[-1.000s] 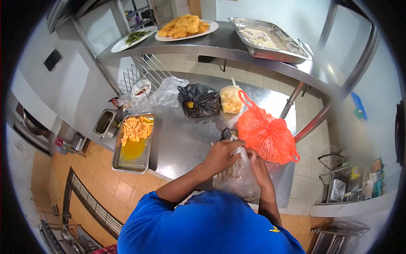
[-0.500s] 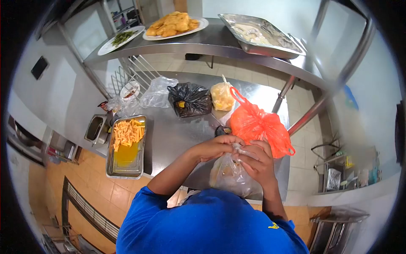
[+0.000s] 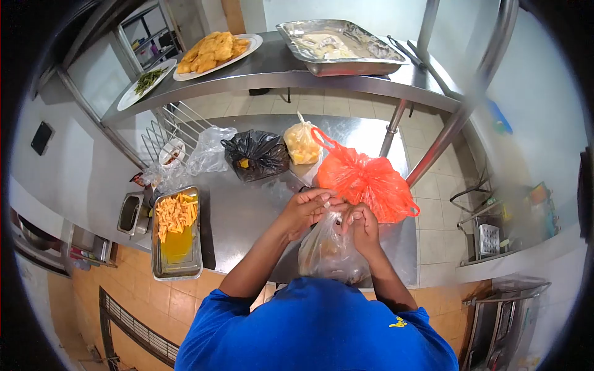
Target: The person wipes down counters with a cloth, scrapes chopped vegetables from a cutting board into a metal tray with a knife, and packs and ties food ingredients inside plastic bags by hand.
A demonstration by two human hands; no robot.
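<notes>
A clear plastic bag (image 3: 331, 250) with pale contents rests at the near edge of the steel table, its top gathered upward. My left hand (image 3: 307, 211) pinches the neck of this bag from the left. From the right, my right hand (image 3: 362, 226) grips the bag's top with bent fingers. Just beyond my hands sits a full red plastic bag (image 3: 365, 185), knotted on top. A tied clear bag with yellow contents (image 3: 302, 145) and a black plastic bag (image 3: 255, 154) stand farther back.
A metal tray (image 3: 177, 235) of cut orange-yellow strips and yellow liquid lies left, beside a small steel container (image 3: 131, 213). The raised shelf (image 3: 272, 79) carries a fried-food plate (image 3: 213, 55), a greens plate (image 3: 146, 83) and a deep tray (image 3: 346, 49). Crumpled clear plastic (image 3: 210, 148) lies back left.
The view has shifted, so the shelf and table items appear farther left. My hands stay at the bag's neck; they came close together and are now slightly apart, with the neck pulled up.
</notes>
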